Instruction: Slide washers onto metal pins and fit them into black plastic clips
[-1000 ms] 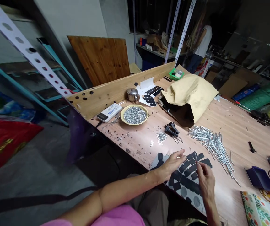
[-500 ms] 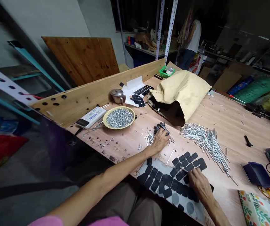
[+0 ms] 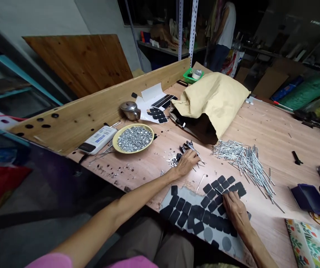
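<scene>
My left hand reaches forward over a small heap of black clips, its fingers curled down onto them; what they grip is hidden. Beside it lies a little scatter of shiny washers. My right hand rests on a grey sheet covered with black adhesive pads, fingertips pinched at one pad near the sheet's far edge. A single metal pin lies loose on the sheet between both hands.
A heap of metal pins lies right of the clips. A yellow dish of washers, a white scale, a metal cup, pad sheets and a tan paper bag stand farther back. A blue tray sits right. A person stands beyond.
My left hand went from the pad sheet forward to the black clips. My right hand dropped onto the pads, and the pin it held now lies on the sheet. The view shifted left.
</scene>
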A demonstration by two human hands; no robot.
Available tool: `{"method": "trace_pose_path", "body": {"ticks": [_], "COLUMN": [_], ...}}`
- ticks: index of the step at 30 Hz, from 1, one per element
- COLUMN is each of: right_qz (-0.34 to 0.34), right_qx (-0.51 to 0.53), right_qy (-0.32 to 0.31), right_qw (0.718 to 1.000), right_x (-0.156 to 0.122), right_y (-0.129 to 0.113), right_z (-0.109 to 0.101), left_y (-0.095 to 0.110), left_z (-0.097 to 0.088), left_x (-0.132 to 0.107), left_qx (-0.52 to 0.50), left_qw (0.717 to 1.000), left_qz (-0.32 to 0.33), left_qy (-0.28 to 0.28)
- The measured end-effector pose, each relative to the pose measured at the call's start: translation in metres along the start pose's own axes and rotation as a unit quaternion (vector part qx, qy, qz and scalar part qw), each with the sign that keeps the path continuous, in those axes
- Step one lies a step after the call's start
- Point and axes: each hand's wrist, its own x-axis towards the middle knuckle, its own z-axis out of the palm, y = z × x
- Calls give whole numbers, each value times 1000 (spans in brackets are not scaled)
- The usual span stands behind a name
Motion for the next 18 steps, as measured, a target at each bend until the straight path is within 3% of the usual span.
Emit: {"method": "trace_pose_path", "body": {"ticks": [3, 6, 10, 12, 15, 18], "right_qz": [-3, 4, 85, 63, 33, 121], "right_qx": [-15, -17, -55, -47, 4, 66], "right_qy": [3, -4, 33, 12, -17, -31], "right_qw": [1000, 1000, 994, 997, 999, 990], "right_x": [-2, -1, 7, 12, 11, -14], "right_y": [-9, 6, 30, 25, 6, 0], "right_z": [2, -1, -3, -3, -12, -42], "left_y": [2, 6, 14, 20, 27, 26], "left_z": [-2, -8, -28, -42, -65, -88], "left_x": [1, 4, 8, 9, 5, -4], "left_qx": [-12, -28, -38, -62, -161, -287], "left_qw": [999, 998, 993, 989, 976, 933], "left_qz": [14, 13, -4, -21, -86, -200], "left_qy": [28, 50, 114, 136, 119, 87]}}
